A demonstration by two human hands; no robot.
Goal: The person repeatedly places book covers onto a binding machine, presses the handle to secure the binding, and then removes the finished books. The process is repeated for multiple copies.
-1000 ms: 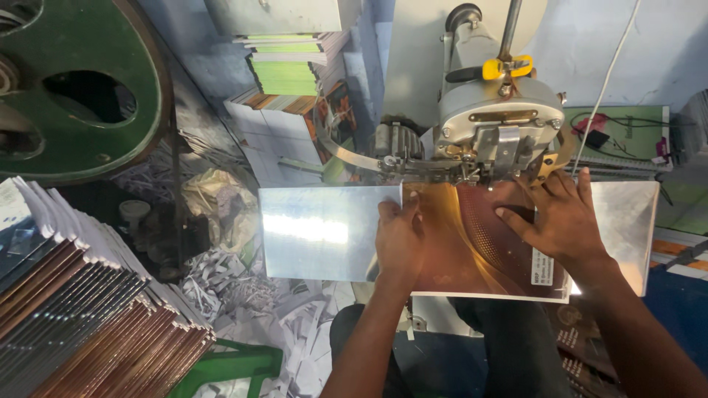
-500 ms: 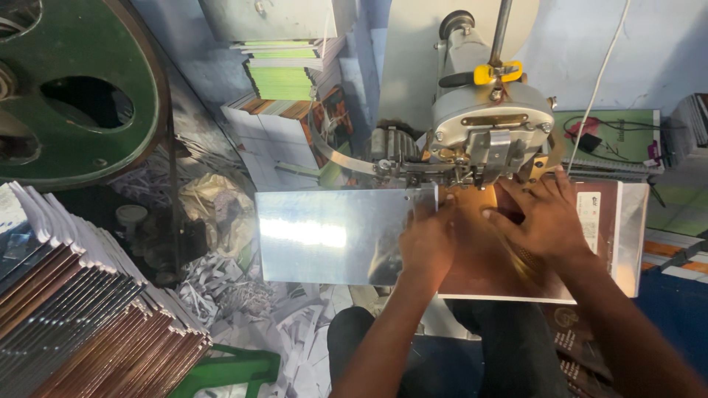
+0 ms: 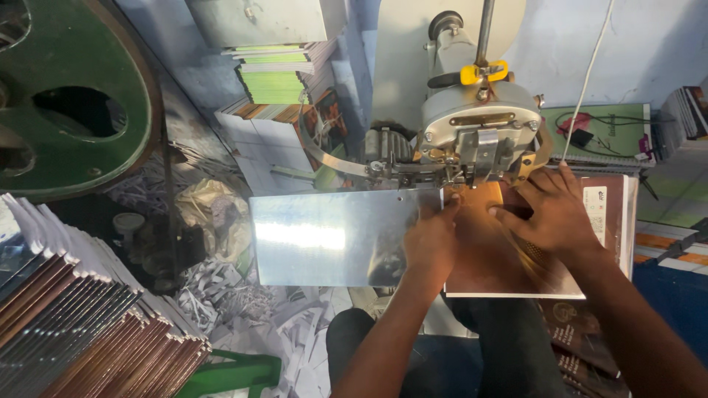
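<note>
Both hands lie flat on a brown booklet (image 3: 479, 258) that rests on a shiny metal plate (image 3: 332, 236). The left hand (image 3: 431, 239) is open, palm down, with the fingers stretched forward; it presses on the left part of the booklet and grips nothing. The right hand (image 3: 549, 214) is also open and spread wide, palm down on the right part of the booklet, and it holds nothing either. Just beyond the fingertips of both hands stands the grey head of a stitching machine (image 3: 479, 136), and the far edge of the booklet reaches under it. To the left of the left hand the plate is bare and reflects light. Far to the left of it, nearer to the person, a stack of booklets (image 3: 81, 324) leans in a row. Paper scraps (image 3: 280, 332) lie below the plate.
</note>
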